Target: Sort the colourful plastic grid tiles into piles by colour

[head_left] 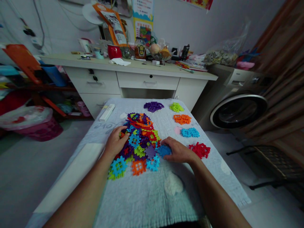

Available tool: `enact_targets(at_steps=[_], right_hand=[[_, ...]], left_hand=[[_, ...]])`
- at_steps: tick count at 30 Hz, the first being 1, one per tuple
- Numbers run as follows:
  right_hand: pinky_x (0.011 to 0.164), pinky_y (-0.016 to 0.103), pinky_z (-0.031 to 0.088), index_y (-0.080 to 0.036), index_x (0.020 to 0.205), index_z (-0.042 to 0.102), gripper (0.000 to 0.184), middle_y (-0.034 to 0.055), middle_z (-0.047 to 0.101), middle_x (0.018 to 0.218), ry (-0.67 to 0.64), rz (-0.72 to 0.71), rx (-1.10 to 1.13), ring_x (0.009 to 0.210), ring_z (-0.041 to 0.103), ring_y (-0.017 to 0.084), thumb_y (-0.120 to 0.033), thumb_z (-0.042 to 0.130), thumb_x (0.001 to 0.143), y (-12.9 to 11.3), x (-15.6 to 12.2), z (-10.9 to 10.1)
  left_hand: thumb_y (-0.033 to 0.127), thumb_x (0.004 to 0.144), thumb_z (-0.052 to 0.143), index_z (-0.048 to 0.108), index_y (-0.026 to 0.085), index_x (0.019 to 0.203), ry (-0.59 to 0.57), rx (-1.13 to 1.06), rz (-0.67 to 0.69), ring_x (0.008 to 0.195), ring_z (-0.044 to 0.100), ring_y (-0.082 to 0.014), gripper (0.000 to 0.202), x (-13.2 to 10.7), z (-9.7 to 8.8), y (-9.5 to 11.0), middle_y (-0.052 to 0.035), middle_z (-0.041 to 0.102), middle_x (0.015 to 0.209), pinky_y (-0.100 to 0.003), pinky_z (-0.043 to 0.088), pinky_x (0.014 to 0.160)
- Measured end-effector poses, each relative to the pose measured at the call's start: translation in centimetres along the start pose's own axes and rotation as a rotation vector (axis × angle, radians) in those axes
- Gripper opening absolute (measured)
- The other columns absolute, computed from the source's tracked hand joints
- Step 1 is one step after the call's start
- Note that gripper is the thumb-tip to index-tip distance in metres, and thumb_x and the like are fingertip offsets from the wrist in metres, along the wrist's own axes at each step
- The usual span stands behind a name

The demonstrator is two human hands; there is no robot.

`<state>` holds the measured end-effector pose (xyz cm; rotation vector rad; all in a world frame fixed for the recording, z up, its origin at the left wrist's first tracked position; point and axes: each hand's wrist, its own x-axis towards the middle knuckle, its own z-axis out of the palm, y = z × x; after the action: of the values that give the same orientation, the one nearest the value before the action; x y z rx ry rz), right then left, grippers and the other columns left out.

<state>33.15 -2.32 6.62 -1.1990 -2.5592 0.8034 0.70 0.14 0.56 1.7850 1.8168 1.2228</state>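
Note:
A heap of colourful interlocking plastic pieces (139, 145) lies on the cloth-covered table. At its left edge, my left hand (116, 141) is closed with bent fingers among the pieces; a bit of orange shows by the thumb, but I cannot make out what it grips. Beside the heap's right edge, my right hand (179, 151) is closed on a blue plastic piece (163, 151), held between thumb and fingers. A purple piece (150, 152) lies just left of it. Nearest me are an orange square piece (138, 167) and a light blue one (118, 166).
Single-colour piles line the far and right sides: purple (153, 106), lime green (176, 107), orange (182, 119), light blue (190, 132) and red (199, 150). A white box (107, 112) lies at the back left. Beyond stand a cluttered white desk (148, 79) and a washing machine (228, 95).

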Motion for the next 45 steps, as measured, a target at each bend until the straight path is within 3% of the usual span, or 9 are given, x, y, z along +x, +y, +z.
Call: enact_targets(at_steps=[7,10,13,16,19,25,36,41,45], right_hand=[[0.069,0.027,0.043,-0.016,0.098,0.061,0.021,0.0039,0.064,0.087,0.075,0.054,0.189,0.078,0.058,0.017,-0.028,0.051,0.084,0.7,-0.5,-0.9],[0.063,0.026,0.038,-0.016,0.08,0.057,0.029,0.0017,0.057,0.072,0.158,0.036,0.176,0.067,0.053,0.014,-0.033,0.038,0.094,1.3,-0.3,-0.7],[0.065,0.027,0.038,-0.018,0.075,0.054,0.036,0.0016,0.055,0.07,0.222,0.037,0.161,0.066,0.052,0.014,-0.034,0.032,0.098,1.7,0.0,-0.2],[0.069,0.028,0.04,-0.017,0.082,0.059,0.033,0.0036,0.06,0.075,0.259,0.098,0.104,0.071,0.055,0.016,-0.032,0.034,0.098,2.1,0.2,0.3],[0.083,0.031,0.043,-0.014,0.106,0.062,0.025,0.0094,0.065,0.097,0.343,0.182,0.01,0.089,0.06,0.019,-0.027,0.043,0.095,2.4,0.4,0.8],[0.101,0.039,0.04,-0.01,0.13,0.054,0.057,0.0166,0.057,0.119,0.359,0.216,-0.193,0.112,0.052,0.027,-0.034,0.067,0.081,2.6,0.4,1.3],[0.098,0.037,0.041,-0.013,0.122,0.06,0.045,0.0129,0.063,0.116,0.268,0.197,-0.226,0.107,0.055,0.026,-0.024,0.064,0.079,2.7,0.4,1.2],[0.101,0.039,0.039,-0.013,0.122,0.058,0.05,0.0136,0.061,0.121,0.436,0.186,-0.264,0.112,0.053,0.026,-0.014,0.059,0.072,4.2,-0.2,0.2],[0.098,0.041,0.04,-0.014,0.121,0.058,0.051,0.0144,0.061,0.12,0.594,0.292,-0.331,0.11,0.054,0.028,-0.012,0.054,0.071,6.7,-1.4,-1.9]], left_hand=[[0.045,0.08,0.055,0.063,0.019,0.115,-0.011,0.015,0.001,0.118,0.055,-0.0272,0.044,0.1,0.1,-0.3,-0.0105,0.061,0.124,-0.043,0.04,0.107],[0.045,0.081,0.055,0.063,0.019,0.115,-0.006,0.015,0.012,0.117,0.056,-0.0269,0.043,0.1,0.2,-0.5,-0.0104,0.061,0.124,-0.043,0.041,0.106],[0.044,0.081,0.055,0.063,0.019,0.114,-0.005,0.011,0.02,0.117,0.055,-0.0271,0.043,0.1,0.2,-0.5,-0.011,0.061,0.123,-0.043,0.04,0.106],[0.044,0.081,0.055,0.063,0.018,0.114,-0.011,0.006,0.022,0.118,0.055,-0.0271,0.043,0.2,0.1,-0.5,-0.0114,0.061,0.123,-0.043,0.04,0.107],[0.044,0.081,0.055,0.063,0.018,0.115,-0.011,0.009,0.016,0.119,0.055,-0.0273,0.043,0.2,0.1,-0.5,-0.0114,0.06,0.124,-0.043,0.039,0.107],[0.045,0.081,0.055,0.063,0.019,0.114,-0.012,0.01,0.009,0.12,0.054,-0.0273,0.043,0.1,0.2,-0.6,-0.0108,0.06,0.124,-0.043,0.039,0.108],[0.045,0.08,0.055,0.063,0.019,0.114,-0.006,0.009,-0.008,0.118,0.055,-0.0272,0.044,0.1,0.1,-0.3,-0.0105,0.06,0.123,-0.044,0.04,0.107],[0.044,0.08,0.055,0.063,0.019,0.113,-0.01,0.013,-0.004,0.117,0.055,-0.027,0.042,0.1,0.0,-0.1,-0.0102,0.061,0.122,-0.044,0.04,0.107],[0.045,0.08,0.055,0.063,0.02,0.113,-0.014,0.016,-0.002,0.117,0.055,-0.0267,0.042,0.1,0.0,-0.1,-0.0099,0.061,0.123,-0.043,0.04,0.107]])
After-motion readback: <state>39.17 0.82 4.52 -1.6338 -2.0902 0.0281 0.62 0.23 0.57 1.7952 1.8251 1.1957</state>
